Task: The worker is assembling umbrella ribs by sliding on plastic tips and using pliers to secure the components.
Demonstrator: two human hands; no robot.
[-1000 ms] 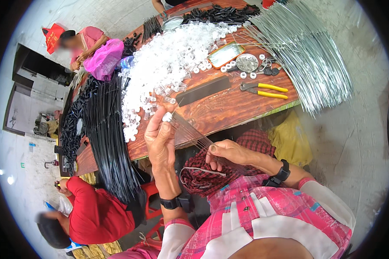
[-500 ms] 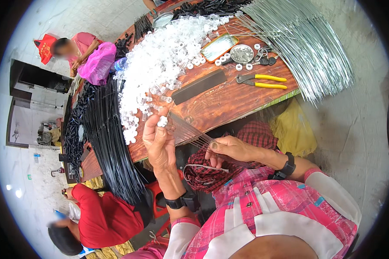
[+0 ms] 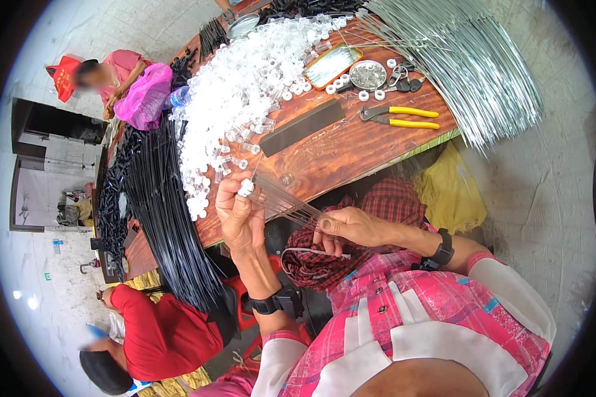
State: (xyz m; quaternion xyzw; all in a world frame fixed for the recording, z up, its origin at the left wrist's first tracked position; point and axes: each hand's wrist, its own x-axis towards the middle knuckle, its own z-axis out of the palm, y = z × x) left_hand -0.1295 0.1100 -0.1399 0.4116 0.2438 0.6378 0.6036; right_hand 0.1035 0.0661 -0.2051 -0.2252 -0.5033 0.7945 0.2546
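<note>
Head view: left fingers (image 3: 241, 210) pinch a small white piece (image 3: 246, 188), right fingers (image 3: 331, 227) close on thin strands (image 3: 289, 204), probably light, springy, slippery, best gripped together near their ends.

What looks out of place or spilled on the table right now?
A few white caps sit scattered around the round dish, apart from the main heap. Some silvery wires also splay sideways from their bundle. Nothing looks clearly damaged.

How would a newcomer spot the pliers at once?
On the wooden table, find the long dark bar. Just right of its right end, below the round dish, lie the pliers; their two yellow handles set them apart from both.
</note>
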